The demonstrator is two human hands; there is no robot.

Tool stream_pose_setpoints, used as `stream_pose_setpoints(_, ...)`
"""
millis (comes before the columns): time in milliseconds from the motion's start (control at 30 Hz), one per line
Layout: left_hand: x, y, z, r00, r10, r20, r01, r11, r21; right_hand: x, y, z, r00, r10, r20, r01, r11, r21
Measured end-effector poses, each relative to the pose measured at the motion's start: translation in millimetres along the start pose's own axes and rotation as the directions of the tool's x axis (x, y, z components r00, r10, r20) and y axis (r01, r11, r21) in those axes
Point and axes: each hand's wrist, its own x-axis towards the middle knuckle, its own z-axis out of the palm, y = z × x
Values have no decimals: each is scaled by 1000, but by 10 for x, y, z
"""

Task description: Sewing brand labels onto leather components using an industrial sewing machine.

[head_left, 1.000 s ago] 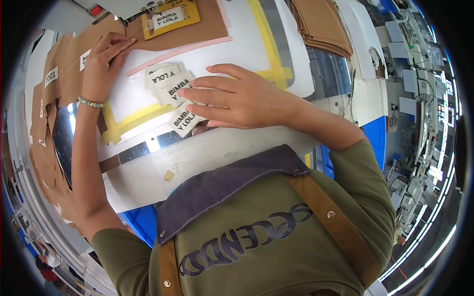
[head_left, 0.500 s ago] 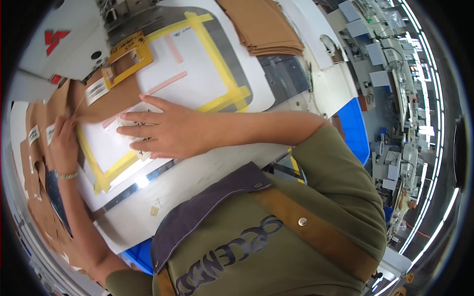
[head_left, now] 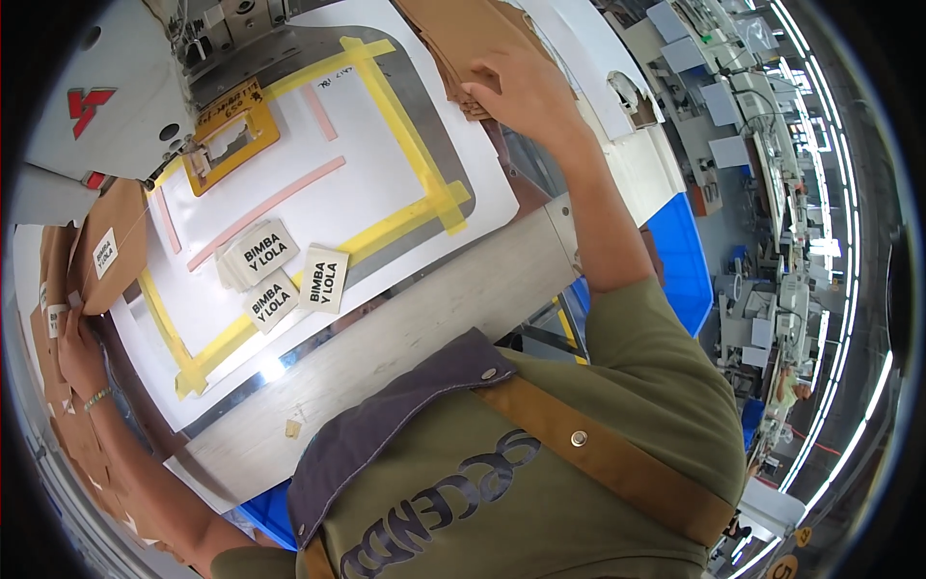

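Note:
At the left, my left hand (head_left: 77, 345) is closed on brown fabric pieces (head_left: 115, 228) that carry white labels (head_left: 105, 252). My right hand (head_left: 512, 98) lies at the stack of brown pieces (head_left: 434, 29) at top right, fingers bent with thumb and index apart. Loose white labels with black print (head_left: 271, 301) lie on a white work sheet (head_left: 381, 164) bordered with yellow tape and marked with pink strips. A yellow frame (head_left: 260, 130) rests beside the sewing machine head (head_left: 116, 116).
The pale table edge (head_left: 487, 285) runs in front of me. Blue bins (head_left: 685, 261) sit below it at right and partly at lower left. A white board (head_left: 598, 53) lies beyond the brown stack. Rows of workstations (head_left: 733, 154) and a distant person (head_left: 793, 391) show at the right.
My right hand has left the white labels and moved up-right to the brown stack. My left hand has moved down-left with the brown piece, uncovering more of the taped sheet. The view has shifted.

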Motion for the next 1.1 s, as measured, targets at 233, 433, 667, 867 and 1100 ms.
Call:
stream_pose_setpoints(233,135,-211,31,981,-151,125,128,976,174,162,14,242,997,36,-63,-38,999,-27)
stream_pose_setpoints(433,82,198,-478,997,-61,42,57,993,102,311,-132,-55,976,145,164,-145,989,-15)
stream_pose_setpoints(667,304,319,-547,990,34,-140,-42,997,-58,222,-85,210,998,68,15,-64,984,-166)
stream_pose_setpoints(867,63,83,-366,908,-363,209,394,910,-127,269,-18,10,971,188,151,-172,979,-111)
stream_pose_setpoints(1100,67,-173,-599,733,-527,429,478,849,227,313,252,46,946,284,154,-312,928,206)
